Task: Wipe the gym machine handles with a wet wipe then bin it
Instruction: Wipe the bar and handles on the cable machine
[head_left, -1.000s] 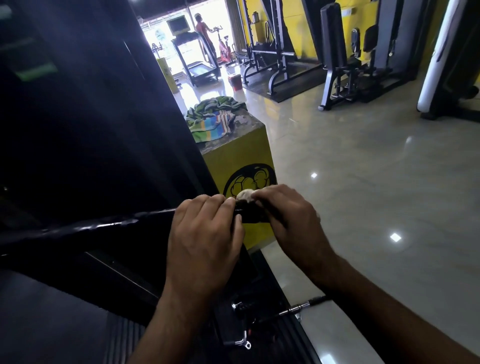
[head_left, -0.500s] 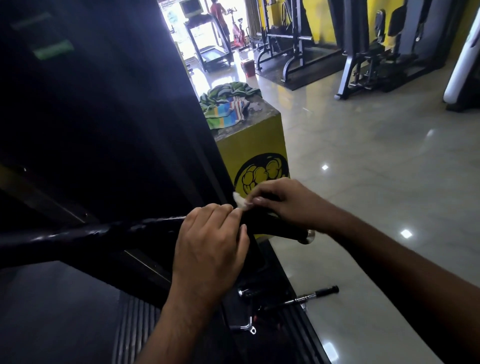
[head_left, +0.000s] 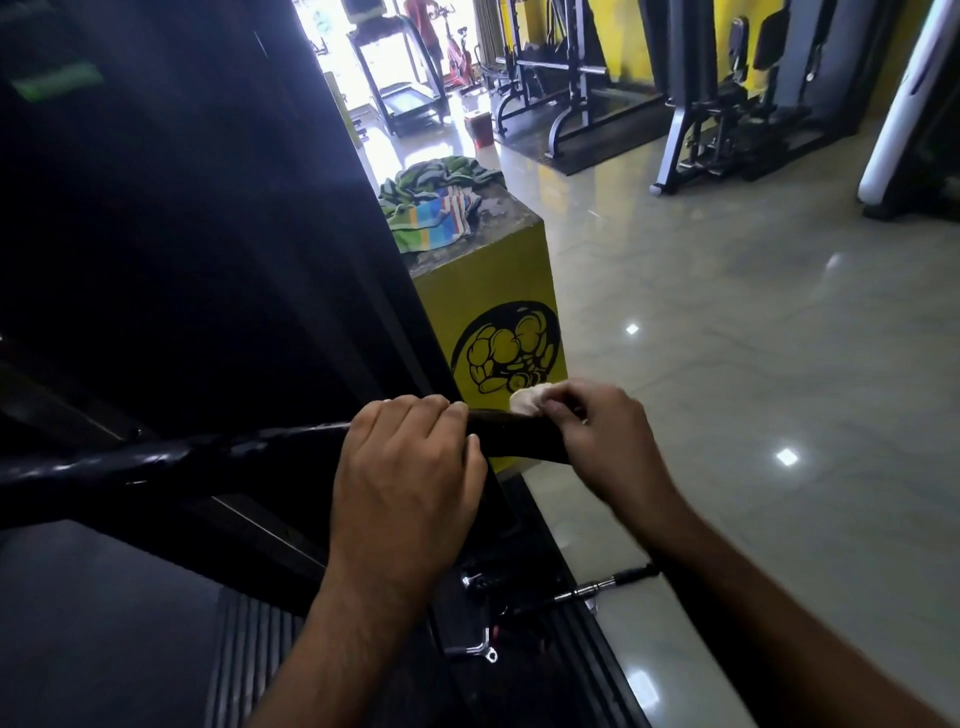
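A long black machine handle bar (head_left: 171, 460) runs from the left edge to the middle of the view. My left hand (head_left: 405, 467) is wrapped around the bar just before its thicker black grip (head_left: 514, 434). My right hand (head_left: 602, 436) covers the end of that grip and presses a crumpled white wet wipe (head_left: 527, 400) onto its top. Only a small part of the wipe shows between my fingers.
A yellow box (head_left: 488, 291) with a muscle logo stands right behind the handle, a striped towel (head_left: 431, 208) on top. A loose chrome-and-black bar attachment (head_left: 597, 587) lies on the machine base below. Glossy tiled floor spreads to the right. Gym machines, a treadmill, a small red bin (head_left: 480, 130) stand far back.
My right hand with the wipe has slid outward along the grip and now covers its end. My left hand keeps its hold on the bar. The view has shifted slightly.
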